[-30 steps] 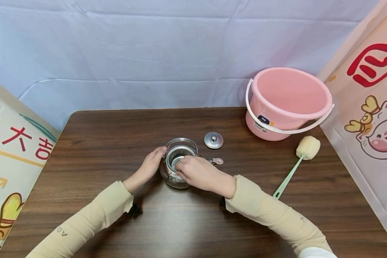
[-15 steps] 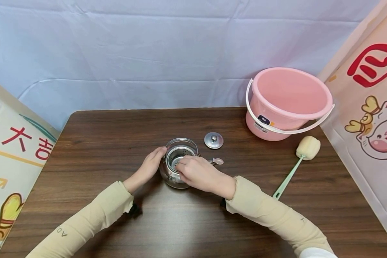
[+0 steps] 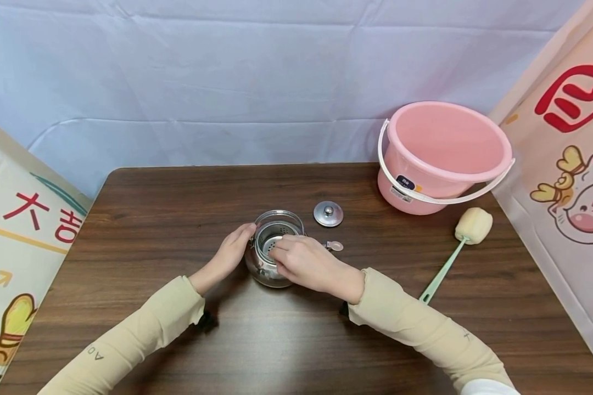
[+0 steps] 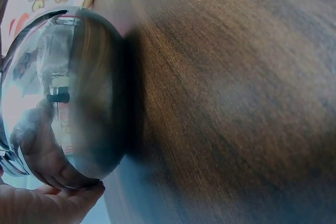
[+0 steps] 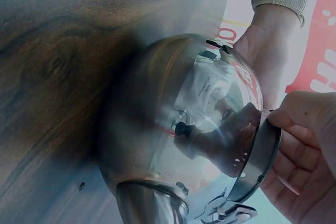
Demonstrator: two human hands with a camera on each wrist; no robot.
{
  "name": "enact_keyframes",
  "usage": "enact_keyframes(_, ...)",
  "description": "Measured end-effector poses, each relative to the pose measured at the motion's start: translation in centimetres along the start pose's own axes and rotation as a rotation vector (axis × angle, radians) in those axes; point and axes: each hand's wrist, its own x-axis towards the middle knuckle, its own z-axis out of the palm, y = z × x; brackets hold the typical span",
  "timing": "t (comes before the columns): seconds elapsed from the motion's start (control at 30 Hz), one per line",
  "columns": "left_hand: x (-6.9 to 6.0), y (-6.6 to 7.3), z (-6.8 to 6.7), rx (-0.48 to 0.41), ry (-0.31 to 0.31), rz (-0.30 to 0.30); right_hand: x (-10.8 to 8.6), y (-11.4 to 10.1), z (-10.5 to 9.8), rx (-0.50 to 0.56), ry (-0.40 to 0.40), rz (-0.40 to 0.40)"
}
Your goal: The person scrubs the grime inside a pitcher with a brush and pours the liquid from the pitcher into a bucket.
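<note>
A small shiny steel teapot (image 3: 269, 272) stands upright on the table in the head view, its wire handle leaning toward the back. In its mouth sits a perforated strainer basket (image 3: 270, 245). My right hand (image 3: 311, 264) pinches the basket's rim, thumb outside and fingers inside, as the right wrist view shows at the metal collar (image 5: 256, 163). How far the basket is raised I cannot tell. My left hand (image 3: 229, 252) rests its extended fingers on the teapot's left side; fingertips (image 4: 89, 195) touch the polished wall in the left wrist view. The spout (image 3: 333, 246) points right, partly hidden by my right hand.
A round steel lid (image 3: 328, 213) with a knob lies behind the teapot to the right. At the back right stands a pink bucket (image 3: 415, 189) with a white handle. A sponge brush (image 3: 474, 225) with a green handle lies in front of it on the brown table (image 3: 178, 208).
The head view has shifted very slightly. Both hands keep their places on the teapot and the strainer basket, with only tiny movement of the right fingers.
</note>
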Motion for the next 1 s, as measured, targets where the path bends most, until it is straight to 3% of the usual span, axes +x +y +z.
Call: enact_keyframes(1.0, 0.0, 0.1, 0.0, 0.014, 0.010, -0.001, 0.0, 0.3, -1.1, 0.040, 0.087, -0.010)
